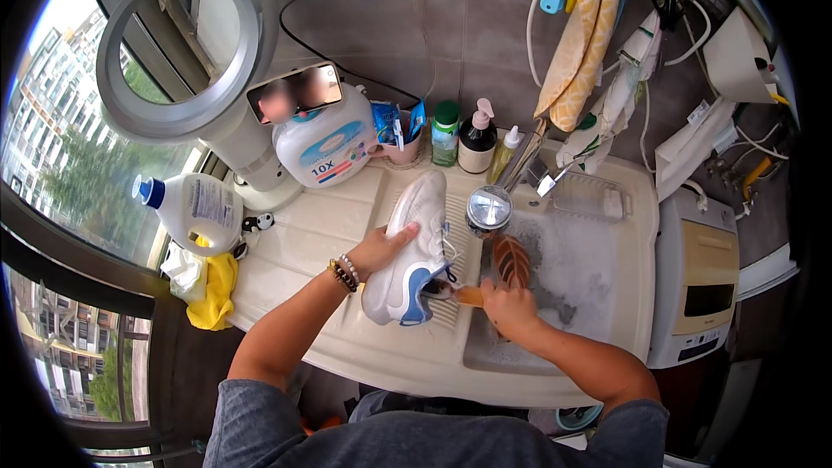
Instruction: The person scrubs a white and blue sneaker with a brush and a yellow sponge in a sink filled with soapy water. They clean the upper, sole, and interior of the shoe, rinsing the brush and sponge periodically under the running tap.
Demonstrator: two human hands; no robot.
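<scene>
My left hand (380, 250) grips a white sneaker (413, 247) with a blue heel patch, on its side over the ribbed drainboard. My right hand (510, 309) is closed around the orange-brown handle of a brush (469, 296). The brush's head is inside the shoe's opening, so its bristles are mostly hidden. Just beyond my right hand, a brown shoe sole (512, 261) with a leaf-like tread rests at the left side of the sink (634, 286), which holds foamy water. A chrome faucet (489, 208) stands above the sole.
A bladeless fan (250, 143), a large detergent jug (325, 136) and a white bottle (201, 211) with a blue cap stand at the left. Pump and squeeze bottles (478, 143) line the wall. Cloths (578, 45) hang above the sink, and a washing machine (695, 279) stands at the right.
</scene>
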